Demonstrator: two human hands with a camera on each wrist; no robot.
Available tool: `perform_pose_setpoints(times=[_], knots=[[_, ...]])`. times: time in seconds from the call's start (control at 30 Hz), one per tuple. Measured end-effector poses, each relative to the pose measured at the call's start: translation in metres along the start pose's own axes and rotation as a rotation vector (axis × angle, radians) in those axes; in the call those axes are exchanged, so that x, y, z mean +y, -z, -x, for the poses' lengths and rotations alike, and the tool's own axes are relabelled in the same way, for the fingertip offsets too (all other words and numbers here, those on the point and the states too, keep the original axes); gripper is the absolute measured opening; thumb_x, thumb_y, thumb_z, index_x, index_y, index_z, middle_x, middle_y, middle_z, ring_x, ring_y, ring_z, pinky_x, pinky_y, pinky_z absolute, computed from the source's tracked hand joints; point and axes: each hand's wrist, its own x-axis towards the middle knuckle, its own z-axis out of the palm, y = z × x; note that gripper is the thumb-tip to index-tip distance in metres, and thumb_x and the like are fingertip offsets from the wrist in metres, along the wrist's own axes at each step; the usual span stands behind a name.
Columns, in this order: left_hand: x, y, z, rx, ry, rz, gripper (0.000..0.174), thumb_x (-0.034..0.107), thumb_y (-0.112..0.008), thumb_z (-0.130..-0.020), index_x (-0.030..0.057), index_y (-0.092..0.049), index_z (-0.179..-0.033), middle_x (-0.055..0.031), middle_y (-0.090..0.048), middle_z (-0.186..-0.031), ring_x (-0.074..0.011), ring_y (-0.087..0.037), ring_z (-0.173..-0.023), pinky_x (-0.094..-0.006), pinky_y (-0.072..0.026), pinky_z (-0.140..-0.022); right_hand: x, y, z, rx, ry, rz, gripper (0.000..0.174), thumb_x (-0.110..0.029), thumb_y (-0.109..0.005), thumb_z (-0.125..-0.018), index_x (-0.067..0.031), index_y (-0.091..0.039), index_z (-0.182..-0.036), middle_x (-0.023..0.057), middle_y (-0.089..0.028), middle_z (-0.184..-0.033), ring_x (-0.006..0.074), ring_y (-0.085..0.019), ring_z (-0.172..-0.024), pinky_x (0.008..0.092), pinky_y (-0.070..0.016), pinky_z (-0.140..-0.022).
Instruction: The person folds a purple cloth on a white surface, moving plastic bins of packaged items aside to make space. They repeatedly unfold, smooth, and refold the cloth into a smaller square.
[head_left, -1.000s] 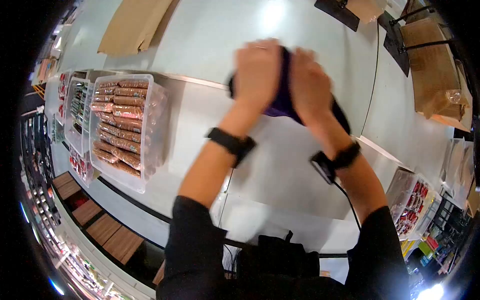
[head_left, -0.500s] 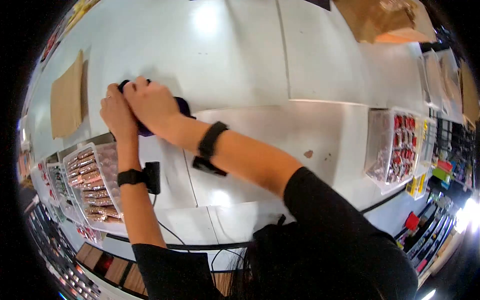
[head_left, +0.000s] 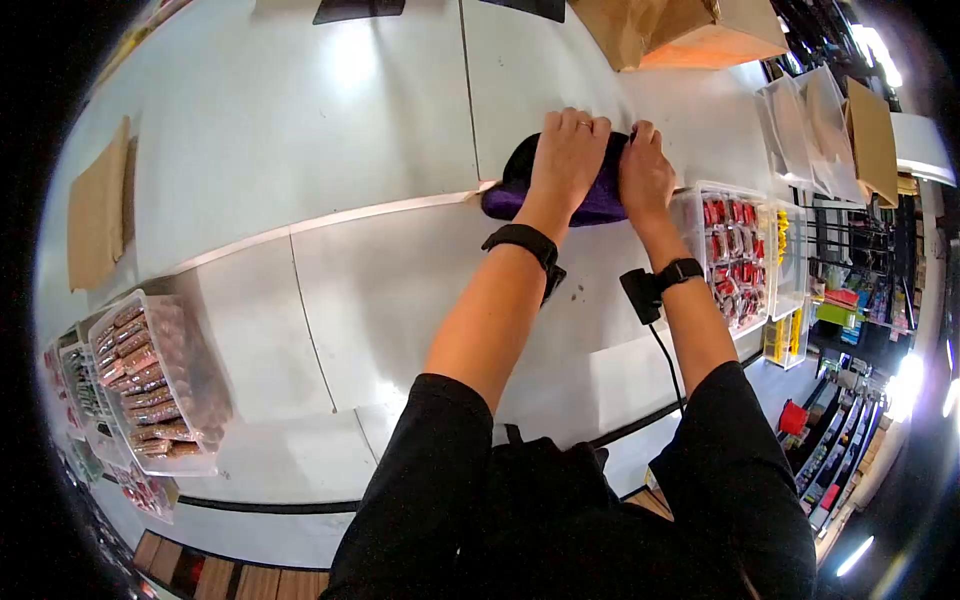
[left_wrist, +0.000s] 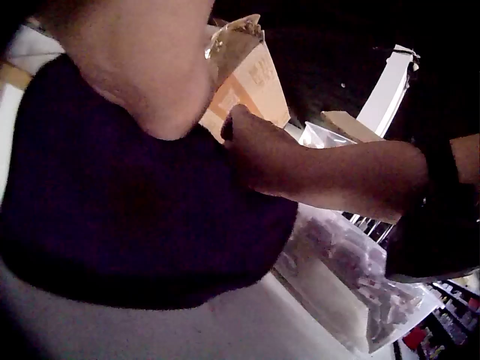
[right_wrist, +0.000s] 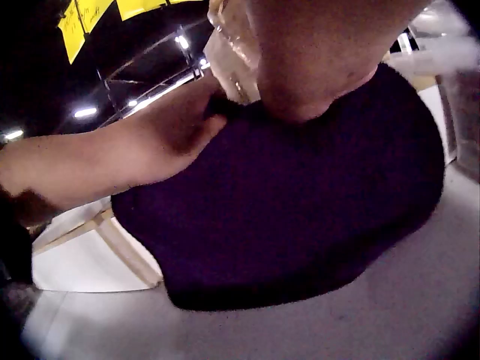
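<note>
A dark purple and black piece of soft fabric (head_left: pixel 510 203) is stretched between both hands over the right part of the white table. My left hand (head_left: pixel 573 160) grips its far edge near the middle, fingers curled over it. Close beside it, my right hand (head_left: pixel 646 175) pinches the fabric's right end. In the left wrist view the purple fabric (left_wrist: pixel 142 195) hangs as a broad rounded sheet beneath the hands. The right wrist view shows the same fabric (right_wrist: pixel 300 195) below both hands. The fingertips are hidden behind the fabric in both wrist views.
Just right of the hands stands a clear plastic bin (head_left: pixel 735 255) of red packets. Another clear bin (head_left: pixel 150 380), holding brown packets, sits at the left. A cardboard box (head_left: pixel 690 35) is at the back right, and a flat brown sheet (head_left: pixel 98 210) lies far left.
Both hands carried the fabric from mid-table to the left, by the brown packets, then across to the right, beside the red-packet bin. The head view turned too.
</note>
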Motion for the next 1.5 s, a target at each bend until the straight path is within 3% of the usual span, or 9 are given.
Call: perform_pose_setpoints(times=[0.27,0.53,0.63,0.7,0.93,1.0,1.03,1.1,1.5], knots=[[-0.086,0.073,0.049,-0.156,0.37,-0.157,0.012,0.013,-0.047,-0.087,0.0059,-0.055,-0.093,-0.0107,-0.064,-0.087,-0.0302,-0.06,-0.088,-0.0438,-0.041,-0.076,-0.161,0.005,0.017,0.068,0.262,-0.233,0.022,-0.014,-0.056,-0.086,-0.0041,-0.054,-0.106,0.0128,-0.056,-0.095,0.0249,-0.066,-0.075,0.0328,-0.0566,-0.059],[-0.005,-0.005,-0.006,0.014,0.237,-0.011,0.016,0.012,-0.044,-0.086,0.0054,-0.058,-0.084,-0.0148,-0.064,-0.082,-0.0328,-0.061,-0.084,-0.0467,-0.0429,-0.073,-0.029,-0.018,-0.007,0.159,0.377,-0.203,0.024,-0.012,-0.047,-0.089,-0.0008,-0.053,-0.109,0.0205,-0.059,-0.097,0.0318,-0.066,-0.078,0.0422,-0.0549,-0.061],[0.065,-0.06,-0.042,0.188,0.201,0.454,0.019,0.013,-0.05,-0.084,0.0049,-0.059,-0.069,-0.017,-0.062,-0.071,-0.0356,-0.06,-0.064,-0.0474,-0.0455,-0.059,0.053,-0.003,-0.024,-0.114,-0.112,-0.682,0.021,-0.017,-0.042,-0.097,-0.0063,-0.049,-0.113,0.0185,-0.058,-0.103,0.037,-0.065,-0.088,0.0443,-0.0549,-0.069],[0.11,-0.089,-0.062,0.285,0.088,0.239,0.012,0.014,-0.054,-0.081,0.0056,-0.062,-0.083,-0.0145,-0.065,-0.08,-0.0303,-0.063,-0.078,-0.0413,-0.0487,-0.073,0.097,-0.028,-0.029,0.076,0.058,-0.256,0.027,-0.02,-0.046,-0.095,-0.0084,-0.043,-0.12,0.0186,-0.058,-0.106,0.0367,-0.065,-0.094,0.0437,-0.0554,-0.071],[0.044,-0.035,-0.021,-0.129,0.157,0.601,0.017,0.018,-0.048,-0.086,0.0056,-0.06,-0.085,-0.0126,-0.064,-0.086,-0.0321,-0.06,-0.085,-0.0428,-0.0443,-0.078,0.024,-0.015,-0.017,-0.039,0.097,-0.153,0.025,-0.018,-0.047,-0.094,-0.0063,-0.047,-0.116,0.0188,-0.059,-0.105,0.0356,-0.065,-0.089,0.0442,-0.0549,-0.07],[-0.006,-0.017,0.012,0.35,0.102,0.047,0.024,0.02,-0.049,-0.087,0.0035,-0.06,-0.072,-0.0163,-0.058,-0.064,-0.0372,-0.057,-0.058,-0.0449,-0.0433,-0.053,-0.033,-0.023,0.004,0.025,0.229,-0.538,0.019,-0.013,-0.047,-0.092,-0.0046,-0.058,-0.105,0.0207,-0.061,-0.103,0.0361,-0.064,-0.088,0.0431,-0.0538,-0.074],[-0.027,0.012,0.024,-0.088,0.29,-0.001,0.016,0.014,-0.047,-0.086,0.0037,-0.057,-0.079,-0.0153,-0.061,-0.077,-0.0366,-0.057,-0.077,-0.0488,-0.0404,-0.069,-0.072,-0.02,0.006,-0.025,0.268,-0.604,0.021,-0.011,-0.049,-0.089,-0.0033,-0.057,-0.107,0.0211,-0.061,-0.103,0.0355,-0.064,-0.087,0.0424,-0.054,-0.074],[-0.045,0.057,0.035,-0.199,0.439,-0.284,0.014,0.019,-0.052,-0.087,0.0063,-0.056,-0.087,-0.0089,-0.064,-0.082,-0.0295,-0.059,-0.082,-0.0424,-0.0401,-0.072,-0.129,-0.003,0.015,0.078,0.367,-0.477,0.028,-0.012,-0.052,-0.086,-0.0017,-0.055,-0.112,0.0198,-0.06,-0.103,0.0332,-0.065,-0.085,0.0415,-0.0554,-0.071],[0.085,0.003,0.052,-0.222,0.196,0.063,0.021,0.012,-0.055,-0.085,0.0023,-0.054,-0.103,-0.0172,-0.061,-0.097,-0.0353,-0.056,-0.093,-0.0444,-0.0434,-0.079,0.048,-0.012,0.059,-0.098,0.213,-0.417,0.033,-0.015,-0.044,-0.094,-0.0052,-0.044,-0.126,0.0187,-0.054,-0.118,0.0354,-0.058,-0.104,0.0438,-0.0515,-0.08]])
